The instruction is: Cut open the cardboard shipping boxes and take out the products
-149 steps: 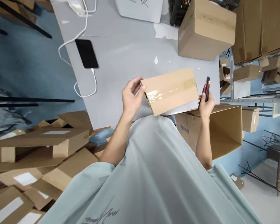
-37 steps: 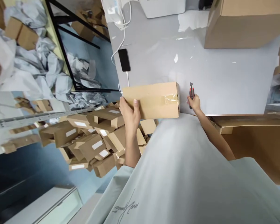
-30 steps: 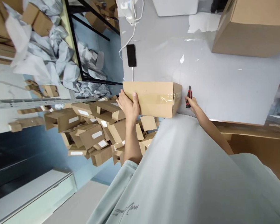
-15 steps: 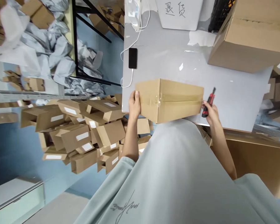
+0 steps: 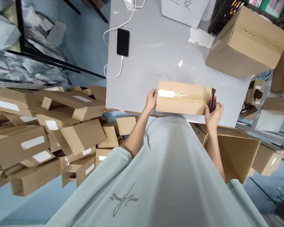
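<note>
A long, narrow cardboard box (image 5: pixel 180 107) sits at the table's front edge, a strip of shiny clear tape running along its upper face. My left hand (image 5: pixel 151 100) grips the box's left end, its fingertips partly hidden behind the cardboard. At the other end, my right hand (image 5: pixel 213 116) is closed around a red and black utility knife (image 5: pixel 212 102), which points away from me. The thumb of that hand rests against the box's right end. Whether the knife's blade is out, I cannot tell.
On the grey table (image 5: pixel 151 66) lie a black phone (image 5: pixel 123 42) on a white cable and paper scraps. A white bin (image 5: pixel 184 11), a black crate (image 5: pixel 223 14) and a large carton (image 5: pixel 241 44) stand at the back. Opened boxes (image 5: pixel 80 135) are heaped at left; an open carton (image 5: pixel 234 154) is below right.
The box has turned so its long taped side faces me squarely. My right hand has brought the knife from beside the box up against its right end. The view has shifted right.
</note>
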`<action>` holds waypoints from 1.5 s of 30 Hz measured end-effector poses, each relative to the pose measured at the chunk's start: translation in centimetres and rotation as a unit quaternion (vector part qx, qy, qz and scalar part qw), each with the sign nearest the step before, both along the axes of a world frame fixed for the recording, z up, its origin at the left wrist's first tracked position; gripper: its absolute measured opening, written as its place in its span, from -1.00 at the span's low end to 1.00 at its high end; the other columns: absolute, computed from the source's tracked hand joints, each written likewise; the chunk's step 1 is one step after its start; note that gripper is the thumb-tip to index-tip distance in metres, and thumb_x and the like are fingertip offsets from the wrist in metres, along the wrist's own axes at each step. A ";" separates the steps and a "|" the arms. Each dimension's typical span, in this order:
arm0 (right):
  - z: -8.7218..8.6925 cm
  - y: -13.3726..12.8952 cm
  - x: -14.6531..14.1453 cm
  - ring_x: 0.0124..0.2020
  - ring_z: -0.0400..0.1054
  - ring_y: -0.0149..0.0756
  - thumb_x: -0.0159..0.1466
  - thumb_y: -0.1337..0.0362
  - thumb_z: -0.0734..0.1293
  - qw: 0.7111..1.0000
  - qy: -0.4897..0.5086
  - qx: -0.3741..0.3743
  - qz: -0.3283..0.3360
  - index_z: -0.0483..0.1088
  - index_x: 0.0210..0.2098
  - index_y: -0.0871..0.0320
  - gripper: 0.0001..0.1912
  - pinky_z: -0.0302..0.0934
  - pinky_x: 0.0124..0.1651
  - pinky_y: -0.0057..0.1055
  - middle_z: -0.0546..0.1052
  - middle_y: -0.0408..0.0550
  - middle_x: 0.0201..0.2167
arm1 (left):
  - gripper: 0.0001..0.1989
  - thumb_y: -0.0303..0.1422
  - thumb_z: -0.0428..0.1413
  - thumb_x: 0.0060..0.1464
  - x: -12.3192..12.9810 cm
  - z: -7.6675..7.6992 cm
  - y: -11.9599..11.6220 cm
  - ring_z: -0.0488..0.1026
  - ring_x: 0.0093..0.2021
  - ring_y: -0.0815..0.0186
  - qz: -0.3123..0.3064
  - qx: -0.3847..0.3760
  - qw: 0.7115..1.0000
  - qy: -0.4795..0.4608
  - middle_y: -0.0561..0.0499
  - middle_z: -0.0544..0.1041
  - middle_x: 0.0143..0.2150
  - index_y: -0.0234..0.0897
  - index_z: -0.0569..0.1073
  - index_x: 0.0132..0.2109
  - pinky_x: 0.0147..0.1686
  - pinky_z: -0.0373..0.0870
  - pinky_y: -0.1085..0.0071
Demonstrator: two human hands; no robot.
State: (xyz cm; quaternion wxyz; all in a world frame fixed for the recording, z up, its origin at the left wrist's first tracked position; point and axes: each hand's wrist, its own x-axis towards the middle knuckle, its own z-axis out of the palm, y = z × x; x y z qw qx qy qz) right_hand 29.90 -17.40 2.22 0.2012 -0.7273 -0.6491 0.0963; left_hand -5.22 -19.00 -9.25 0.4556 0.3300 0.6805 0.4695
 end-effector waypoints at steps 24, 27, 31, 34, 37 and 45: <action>7.0 -1.8 -6.4 -0.13 0.56 0.12 0.52 -0.09 0.24 0.982 -0.182 -0.056 0.016 0.45 0.04 0.13 -0.57 0.43 -0.05 -0.07 0.64 0.22 -0.16 | -0.89 -0.31 0.26 0.27 -2.2 8.3 -5.7 0.58 -0.22 0.27 -0.138 0.032 0.988 -0.067 0.00 0.69 -0.12 -0.19 0.69 -0.15 -0.13 0.56 0.33; 10.0 -2.0 -10.9 -0.20 0.59 0.09 0.62 -0.09 0.17 0.945 -0.210 -0.173 0.181 0.47 0.22 0.14 -0.50 0.36 -0.16 -0.20 0.71 0.19 -0.16 | -0.90 -0.34 0.26 0.26 -2.5 8.2 -5.4 0.54 -0.27 0.28 -0.151 0.016 0.986 -0.063 0.01 0.69 -0.12 -0.19 0.69 -0.14 -0.14 0.53 0.31; 13.1 -1.5 -16.3 -0.12 0.64 0.03 0.72 -0.01 0.03 0.851 -0.301 -0.268 0.338 0.35 0.53 0.07 -0.41 0.28 -0.19 -0.29 0.74 0.19 0.06 | -0.89 -0.38 0.26 0.26 -2.7 8.5 -4.8 0.54 -0.30 0.28 -0.167 -0.010 0.985 -0.047 0.01 0.72 -0.10 -0.20 0.69 -0.11 -0.13 0.51 0.29; 14.4 -0.8 -18.6 -0.21 0.61 -0.04 0.73 0.04 -0.01 0.784 -0.409 -0.296 0.361 0.27 0.63 0.01 -0.39 0.17 -0.25 -0.31 0.72 0.18 0.01 | -0.91 -0.35 0.30 0.26 -2.8 8.6 -4.6 0.55 -0.31 0.27 -0.165 -0.011 0.986 -0.038 0.01 0.72 -0.10 -0.19 0.70 -0.11 -0.12 0.51 0.28; 15.0 0.1 -19.6 -0.25 0.56 -0.10 0.74 0.09 -0.03 0.746 -0.460 -0.303 0.375 0.23 0.65 -0.03 -0.39 0.13 -0.24 -0.30 0.71 0.16 -0.01 | -0.93 -0.31 0.34 0.26 -2.8 8.2 -4.6 0.54 -0.31 0.25 -0.154 0.003 0.987 -0.043 0.01 0.72 -0.11 -0.17 0.69 -0.15 -0.13 0.51 0.28; 15.7 1.7 -20.3 -0.26 0.53 -0.14 0.70 0.18 0.10 0.713 -0.488 -0.313 0.395 0.22 0.63 0.02 -0.43 0.12 -0.22 -0.31 0.69 0.17 -0.03 | -0.92 -0.29 0.32 0.25 -2.8 7.2 -4.8 0.51 -0.35 0.26 -0.152 0.025 0.987 -0.048 0.02 0.71 -0.16 -0.16 0.69 -0.17 -0.11 0.52 0.26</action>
